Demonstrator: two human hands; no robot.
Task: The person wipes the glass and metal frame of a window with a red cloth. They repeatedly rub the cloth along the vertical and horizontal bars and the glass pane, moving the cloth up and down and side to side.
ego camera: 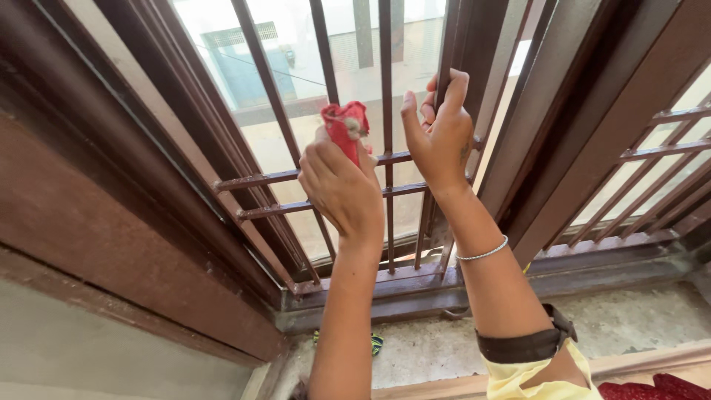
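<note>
A red cloth (345, 127) sits bunched against a brown vertical bar of the window grille (386, 111), near the middle of the grille. The left hand (342, 185) has its grip pinched around the cloth. Just to the right, the right hand (440, 133) wraps its grip around another bar, a silver bracelet (483, 253) on its wrist. Below lies the concrete sill (637, 315).

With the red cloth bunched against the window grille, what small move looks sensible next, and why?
Probably slide the left hand down, dragging the red cloth along the vertical bar beside it. The cloth sits bunched high on the brown grille, just above the two horizontal rails, so the lower stretch is likely unwiped. The right hand grips a neighbouring bar, steadying the reach.
</note>
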